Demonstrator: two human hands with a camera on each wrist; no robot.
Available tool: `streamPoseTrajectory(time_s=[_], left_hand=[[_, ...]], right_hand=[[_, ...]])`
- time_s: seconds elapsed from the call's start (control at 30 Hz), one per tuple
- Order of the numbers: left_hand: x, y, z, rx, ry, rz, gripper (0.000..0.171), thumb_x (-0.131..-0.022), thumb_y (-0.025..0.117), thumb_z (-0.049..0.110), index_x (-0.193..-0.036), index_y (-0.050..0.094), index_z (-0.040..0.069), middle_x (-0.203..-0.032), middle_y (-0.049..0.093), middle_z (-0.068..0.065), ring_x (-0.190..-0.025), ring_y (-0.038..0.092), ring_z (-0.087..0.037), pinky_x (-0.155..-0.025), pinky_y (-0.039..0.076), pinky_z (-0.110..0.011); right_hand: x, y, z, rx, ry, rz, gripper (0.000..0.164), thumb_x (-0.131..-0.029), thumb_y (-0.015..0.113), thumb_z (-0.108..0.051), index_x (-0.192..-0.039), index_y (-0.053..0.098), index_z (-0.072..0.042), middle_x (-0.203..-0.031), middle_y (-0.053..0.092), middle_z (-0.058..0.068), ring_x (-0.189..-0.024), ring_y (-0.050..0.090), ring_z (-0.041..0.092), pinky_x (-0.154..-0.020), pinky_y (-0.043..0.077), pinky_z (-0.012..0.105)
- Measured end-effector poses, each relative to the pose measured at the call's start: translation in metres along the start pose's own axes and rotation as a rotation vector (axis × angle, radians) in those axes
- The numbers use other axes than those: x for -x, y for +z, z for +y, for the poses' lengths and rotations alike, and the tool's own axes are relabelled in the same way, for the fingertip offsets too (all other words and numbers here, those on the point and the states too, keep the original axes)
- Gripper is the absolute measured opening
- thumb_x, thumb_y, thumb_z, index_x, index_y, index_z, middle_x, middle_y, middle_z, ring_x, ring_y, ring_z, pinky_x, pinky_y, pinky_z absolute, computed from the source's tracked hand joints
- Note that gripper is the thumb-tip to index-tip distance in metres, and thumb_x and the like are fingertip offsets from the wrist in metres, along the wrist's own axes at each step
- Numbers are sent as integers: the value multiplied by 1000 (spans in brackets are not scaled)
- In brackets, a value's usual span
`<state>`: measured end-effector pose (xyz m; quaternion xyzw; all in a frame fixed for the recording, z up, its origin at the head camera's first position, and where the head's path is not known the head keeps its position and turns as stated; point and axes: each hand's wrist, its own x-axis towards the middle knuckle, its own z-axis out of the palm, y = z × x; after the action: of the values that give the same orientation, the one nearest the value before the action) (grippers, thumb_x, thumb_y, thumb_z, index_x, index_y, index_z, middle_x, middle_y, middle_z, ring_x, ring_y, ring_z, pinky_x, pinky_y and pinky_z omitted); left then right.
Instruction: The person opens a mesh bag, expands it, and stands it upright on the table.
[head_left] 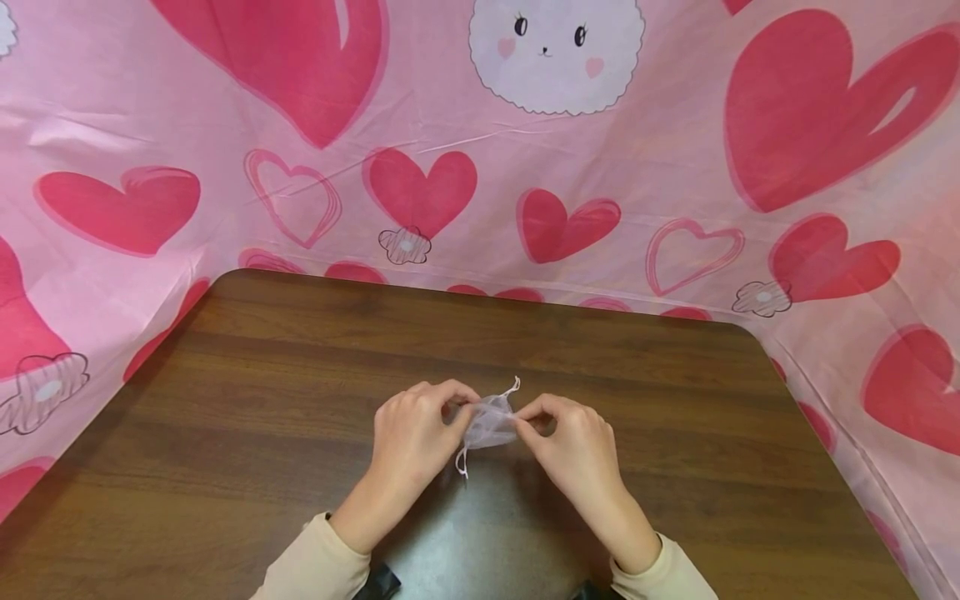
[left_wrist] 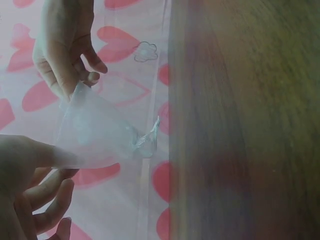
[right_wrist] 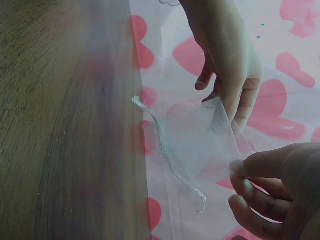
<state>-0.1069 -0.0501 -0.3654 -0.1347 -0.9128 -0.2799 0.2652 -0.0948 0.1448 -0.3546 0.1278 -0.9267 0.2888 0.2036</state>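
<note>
A small sheer white drawstring pouch (head_left: pixel 491 423) is stretched between both hands above the table. My left hand (head_left: pixel 415 429) pinches one edge of it between thumb and forefinger. At the opposite side, my right hand (head_left: pixel 576 442) pinches the mesh the same way. Pale drawstring loops stick out at its far and near ends in the head view. In the left wrist view, the pouch (left_wrist: pixel 97 130) looks flat, with its cord bunched at one end. The right wrist view shows the pouch (right_wrist: pixel 195 140) spread out, its cord running along one edge.
A dark brown wooden table (head_left: pixel 300 350) lies under the hands. Behind and beside it hangs a pink cloth (head_left: pixel 435 117) printed with red hearts. Dark straps (head_left: pixel 381 582) show near the sleeves at the bottom.
</note>
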Motion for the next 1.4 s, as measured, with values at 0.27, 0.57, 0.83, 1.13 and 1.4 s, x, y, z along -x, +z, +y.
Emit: streamPoseTrajectory(time_s=[0.27,0.57,0.83,1.13,1.4], left_hand=[[1,-2,1,25,-31,-20,22,-76,79,11,-88,75,29,-63,56,11,-55,51,-7,-50,37,-28],[2,1,1,32,54,-96,19,-75,85,32,-92,77,33,-71,59,18,-62,49,-2,-52,38,-26],[2,0,2,35,47,-61,6,-79,83,33,-84,79,31,-61,54,14,-54,42,-1,-48,33,-24],[1,2,1,106,36,-18,11,-79,83,18,-86,79,26,-65,64,13,-54,51,-2,-48,39,-26],[0,2,0,149,44,-22,26,-78,76,0,-93,79,20,-73,71,7,-57,60,-9,-50,43,-30]], right_hand=[[0,1,-2,-14,13,8,20,-71,82,-7,-77,72,-24,-66,60,-17,-59,55,1,-55,42,31],[0,3,-2,-1,-18,3,17,-76,81,-6,-81,75,-22,-67,58,-16,-60,56,5,-54,43,30],[1,4,-3,-33,-42,-5,13,-76,88,-19,-84,78,-20,-72,62,-16,-64,58,8,-54,42,27],[1,4,-2,-30,-20,11,12,-76,88,-20,-80,76,-21,-73,66,-13,-61,58,7,-54,42,27],[0,4,-1,-41,-43,66,16,-76,86,-10,-82,77,-22,-72,63,-13,-60,53,3,-51,38,25]])
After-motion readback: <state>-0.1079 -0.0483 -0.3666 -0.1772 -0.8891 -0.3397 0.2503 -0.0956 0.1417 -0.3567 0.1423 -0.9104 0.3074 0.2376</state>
